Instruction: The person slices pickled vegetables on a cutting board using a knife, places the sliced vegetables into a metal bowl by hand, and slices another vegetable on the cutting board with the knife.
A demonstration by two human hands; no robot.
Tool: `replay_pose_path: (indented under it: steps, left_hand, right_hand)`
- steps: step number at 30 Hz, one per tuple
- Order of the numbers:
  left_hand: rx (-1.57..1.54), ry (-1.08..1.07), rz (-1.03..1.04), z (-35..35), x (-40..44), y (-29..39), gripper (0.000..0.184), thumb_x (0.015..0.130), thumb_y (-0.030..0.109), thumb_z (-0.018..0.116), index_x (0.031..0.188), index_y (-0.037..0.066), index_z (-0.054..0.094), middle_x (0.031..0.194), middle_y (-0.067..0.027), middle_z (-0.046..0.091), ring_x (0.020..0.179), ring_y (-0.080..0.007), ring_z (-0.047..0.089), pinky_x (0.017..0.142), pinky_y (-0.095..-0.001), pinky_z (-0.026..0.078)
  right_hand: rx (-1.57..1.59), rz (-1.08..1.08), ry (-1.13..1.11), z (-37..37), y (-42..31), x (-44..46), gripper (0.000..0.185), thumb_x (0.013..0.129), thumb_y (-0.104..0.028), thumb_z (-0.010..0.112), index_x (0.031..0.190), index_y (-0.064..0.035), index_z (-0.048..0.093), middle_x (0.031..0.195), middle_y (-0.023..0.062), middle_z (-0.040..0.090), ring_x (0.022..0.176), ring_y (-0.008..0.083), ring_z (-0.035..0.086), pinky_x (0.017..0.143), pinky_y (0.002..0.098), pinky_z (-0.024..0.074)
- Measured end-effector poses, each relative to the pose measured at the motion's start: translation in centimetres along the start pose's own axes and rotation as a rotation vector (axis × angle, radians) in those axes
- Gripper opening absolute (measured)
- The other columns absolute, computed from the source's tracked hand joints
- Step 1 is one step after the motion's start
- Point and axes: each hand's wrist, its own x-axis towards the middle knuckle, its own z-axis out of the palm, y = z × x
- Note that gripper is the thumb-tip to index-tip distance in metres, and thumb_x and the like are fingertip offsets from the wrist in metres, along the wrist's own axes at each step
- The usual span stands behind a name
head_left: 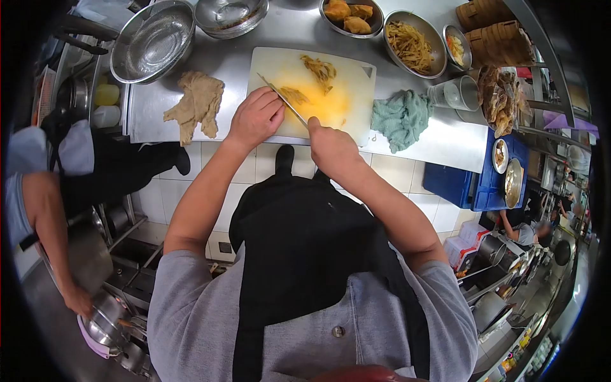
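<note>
My right hand (332, 148) grips the handle of a kitchen knife (284, 100), its blade slanting up and left across a white cutting board (264, 60). My left hand (256, 120) rests on the board's left part, fingers curled together against the near side of the blade; whatever lies under them is hidden. Just past the blade is a small heap of yellowish sliced strips (293, 95). A larger pile of brownish strips (319, 73) sits farther back on the board, whose middle is stained yellow.
A tan cloth (196, 107) lies left of the board, a green cloth (402, 120) right. Behind stand a strainer bowl (153, 41), a bowl of strips (417, 44) and a bowl of orange-brown chunks (351, 18). At left, another person's hand (77, 302) is at a metal bowl (105, 323).
</note>
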Motion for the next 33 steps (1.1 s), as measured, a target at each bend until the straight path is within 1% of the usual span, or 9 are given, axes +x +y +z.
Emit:
replay_pose_path:
  steps: [3, 7, 9, 13, 18, 21, 25, 30, 33]
  left_hand:
    - [-0.003, 0.013, -0.009, 0.2, -0.4, -0.1, 0.011, 0.082, 0.005, 0.077, 0.092, 0.003, 0.073, 0.102, -0.0088, 0.072, 0.106, -0.0288, 0.067, 0.095, -0.0388, 0.057]
    - [0.015, 0.011, -0.003, 0.0, -0.2, -0.1, 0.011, 0.081, 0.004, 0.077, 0.091, 0.003, 0.073, 0.101, -0.0089, 0.072, 0.106, -0.0295, 0.067, 0.095, -0.0388, 0.057]
    - [0.015, 0.012, -0.001, 0.0, -0.3, -0.2, 0.011, 0.081, 0.004, 0.077, 0.091, 0.003, 0.073, 0.101, -0.0089, 0.072, 0.105, -0.0297, 0.067, 0.095, -0.0390, 0.057]
    - [0.011, 0.038, 0.015, 0.2, -0.3, -0.3, 0.010, 0.080, 0.002, 0.076, 0.088, 0.002, 0.072, 0.100, -0.0089, 0.072, 0.105, -0.0296, 0.067, 0.093, -0.0397, 0.057]
    - [0.009, 0.028, 0.034, 0.0, -0.2, -0.2, 0.010, 0.079, 0.001, 0.076, 0.088, 0.002, 0.072, 0.099, -0.0090, 0.072, 0.104, -0.0292, 0.067, 0.093, -0.0398, 0.057]
    - [0.006, 0.046, 0.039, 0.1, -0.1, -0.3, 0.010, 0.079, 0.000, 0.076, 0.088, 0.002, 0.072, 0.099, -0.0092, 0.072, 0.104, -0.0291, 0.067, 0.093, -0.0398, 0.057]
    - [0.011, 0.056, 0.017, 0.2, -0.3, -0.2, 0.010, 0.079, 0.001, 0.076, 0.087, 0.002, 0.072, 0.099, -0.0092, 0.072, 0.104, -0.0293, 0.067, 0.094, -0.0399, 0.057]
    - [0.005, 0.045, 0.022, -0.2, -0.2, -0.1, 0.010, 0.078, 0.000, 0.076, 0.087, 0.002, 0.071, 0.098, -0.0093, 0.072, 0.103, -0.0295, 0.067, 0.094, -0.0397, 0.057]
    - [-0.002, 0.048, 0.019, -0.1, -0.2, -0.1, 0.009, 0.078, 0.000, 0.076, 0.086, 0.002, 0.071, 0.098, -0.0094, 0.072, 0.103, -0.0296, 0.068, 0.093, -0.0399, 0.057]
  right_hand:
    - [0.023, -0.022, 0.034, 0.6, 0.9, -1.5, 0.018, 0.088, -0.001, 0.062, 0.103, 0.0003, 0.051, 0.077, 0.0216, 0.072, 0.073, 0.0403, 0.075, 0.067, 0.0503, 0.0600]
    - [0.038, -0.070, 0.014, 1.0, 4.3, -8.0, 0.021, 0.089, -0.001, 0.062, 0.106, 0.0009, 0.050, 0.075, 0.0217, 0.071, 0.071, 0.0412, 0.074, 0.066, 0.0512, 0.0591]
    - [-0.049, 0.074, -0.184, 0.6, 5.2, -10.0, 0.025, 0.088, -0.001, 0.062, 0.109, 0.0015, 0.048, 0.074, 0.0222, 0.070, 0.069, 0.0412, 0.072, 0.064, 0.0519, 0.0581]
    - [-0.033, 0.054, -0.126, -1.1, 3.9, -9.1, 0.025, 0.088, -0.001, 0.062, 0.109, 0.0015, 0.049, 0.073, 0.0220, 0.070, 0.069, 0.0406, 0.072, 0.063, 0.0519, 0.0578]
    - [0.005, -0.064, 0.015, 0.0, 1.8, -2.1, 0.021, 0.087, 0.000, 0.064, 0.104, 0.0012, 0.051, 0.074, 0.0224, 0.071, 0.072, 0.0402, 0.074, 0.063, 0.0502, 0.0591]
    - [-0.007, -0.048, -0.008, -0.3, 0.8, -0.4, 0.020, 0.087, 0.000, 0.064, 0.103, 0.0011, 0.052, 0.076, 0.0226, 0.072, 0.074, 0.0408, 0.075, 0.065, 0.0497, 0.0598]
    - [-0.006, -0.063, -0.006, 0.8, 2.7, -3.4, 0.020, 0.089, -0.001, 0.063, 0.105, 0.0008, 0.052, 0.076, 0.0223, 0.072, 0.074, 0.0415, 0.075, 0.066, 0.0504, 0.0599]
    - [-0.043, 0.062, -0.191, -0.1, 5.0, -10.3, 0.023, 0.088, -0.001, 0.062, 0.108, 0.0005, 0.050, 0.073, 0.0219, 0.070, 0.070, 0.0411, 0.073, 0.064, 0.0523, 0.0585]
    - [-0.012, 0.039, -0.104, -0.9, 4.9, -9.7, 0.020, 0.089, -0.001, 0.058, 0.107, 0.0018, 0.050, 0.070, 0.0218, 0.068, 0.066, 0.0433, 0.070, 0.063, 0.0539, 0.0562]
